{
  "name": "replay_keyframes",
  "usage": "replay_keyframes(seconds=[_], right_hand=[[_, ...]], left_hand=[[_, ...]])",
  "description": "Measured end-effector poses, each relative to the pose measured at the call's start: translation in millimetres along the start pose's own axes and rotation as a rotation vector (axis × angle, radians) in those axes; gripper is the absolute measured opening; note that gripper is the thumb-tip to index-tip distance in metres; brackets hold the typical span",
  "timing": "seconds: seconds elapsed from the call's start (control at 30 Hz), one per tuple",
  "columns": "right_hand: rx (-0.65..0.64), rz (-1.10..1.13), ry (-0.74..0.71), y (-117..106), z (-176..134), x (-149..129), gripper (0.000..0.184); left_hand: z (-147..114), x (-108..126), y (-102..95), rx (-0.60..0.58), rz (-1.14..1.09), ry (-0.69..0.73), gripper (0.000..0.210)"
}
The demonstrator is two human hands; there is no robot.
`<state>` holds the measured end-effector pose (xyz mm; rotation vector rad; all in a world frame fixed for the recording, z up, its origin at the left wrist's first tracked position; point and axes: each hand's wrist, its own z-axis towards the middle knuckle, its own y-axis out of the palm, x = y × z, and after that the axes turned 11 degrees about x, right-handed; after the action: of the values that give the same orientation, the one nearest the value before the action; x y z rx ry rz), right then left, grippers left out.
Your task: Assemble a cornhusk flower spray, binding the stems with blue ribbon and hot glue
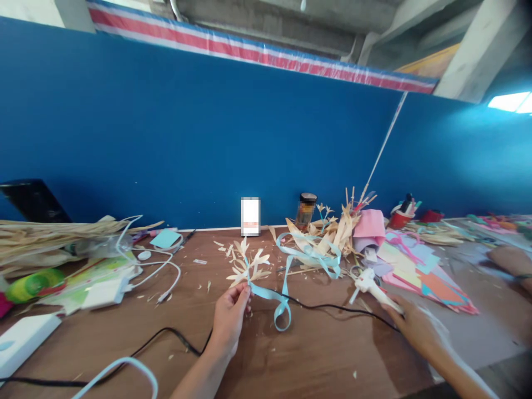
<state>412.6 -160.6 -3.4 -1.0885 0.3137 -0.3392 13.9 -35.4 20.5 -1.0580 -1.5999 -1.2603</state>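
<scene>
My left hand (230, 313) is closed in a pinch on the stem of a flower made of pale dried husk petals (253, 266). A light blue ribbon (266, 292) runs from the pinched stem to the right, curls down onto the table, then rises to a looser tangle behind. On the right, my right hand (418, 321) is wrapped round the handle of a white glue gun (369, 284), its nozzle pointing left and away from the flower. A black cord (332, 307) crosses the table between the two hands.
Dried husks (341, 235) and a dark-lidded jar (306, 209) stand at the back. Colored paper sheets (432, 274) lie right, near another person's hand (509, 259). White cables (170, 263), a white power strip (29, 338) and a green-yellow roll (35, 285) sit left. A blue partition (208, 133) rises behind.
</scene>
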Motion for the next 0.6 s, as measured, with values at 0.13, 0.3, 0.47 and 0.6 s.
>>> replay_keyframes(seconds=[0.13,0.3,0.47,0.6], right_hand=[[0.175,-0.032,-0.049,-10,-7,-13,0.054],[0.313,0.066,-0.29,-22,-26,-47,0.032],[0.191,0.173,-0.566,-14,-36,-75,0.031],[0.11,0.162,-0.575,-16,-37,-81,0.024]], left_hand=[[1,-1,0.2,-0.001,0.003,0.006,0.023],[1,-3,0.4,-0.007,-0.019,0.009,0.023],[0,-1,0.2,-0.013,-0.052,-0.021,0.022],[2,9,-3.0,0.019,-0.161,-0.068,0.022]])
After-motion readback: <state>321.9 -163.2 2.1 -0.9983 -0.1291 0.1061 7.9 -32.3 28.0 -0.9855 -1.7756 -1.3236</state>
